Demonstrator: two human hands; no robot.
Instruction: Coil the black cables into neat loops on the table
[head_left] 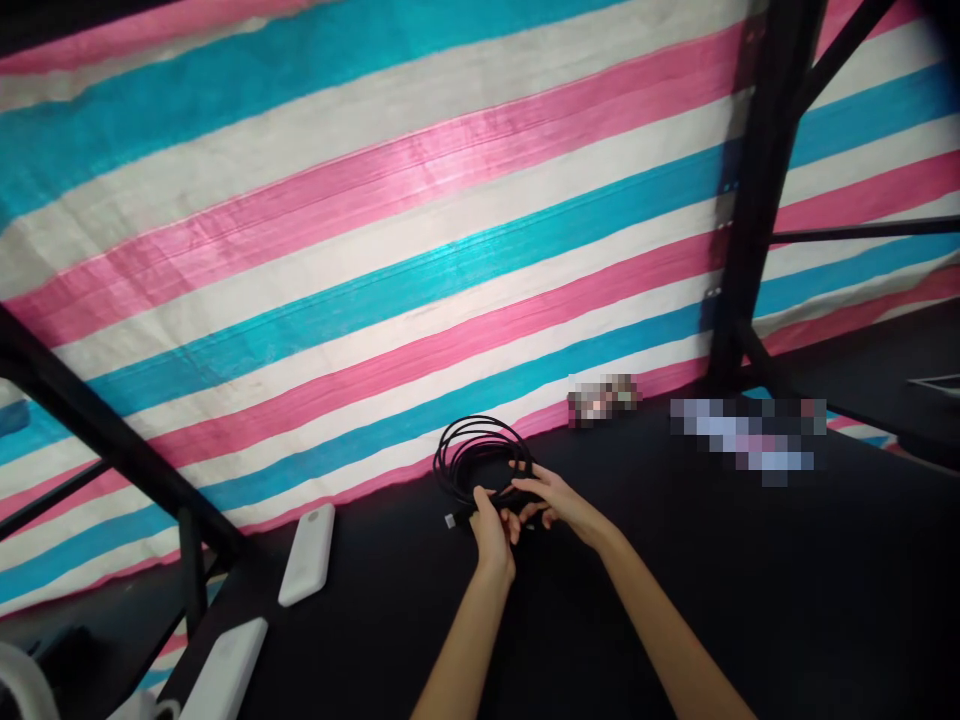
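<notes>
Both hands are at a coiled black cable (444, 462), its loops raised over the dark tabletop. My left hand (491, 527) grips the near side of the coil, thumb up and fingers curled under. A connector with a pale metal tip (451, 520) sticks out to the left of that hand. My right hand (551, 498) closes on the coil's right side, thumb and fingers around the loops. Part of the cable is hidden behind the fingers, and a second end cannot be made out clearly.
Two white box-like devices (309, 555) (226, 668) lie on the black table (375, 640) at the left. Blurred-out items (604, 400) (750, 435) sit at the back and right. A striped sheet (375, 300) hangs behind, with a black metal post (750, 200) at right.
</notes>
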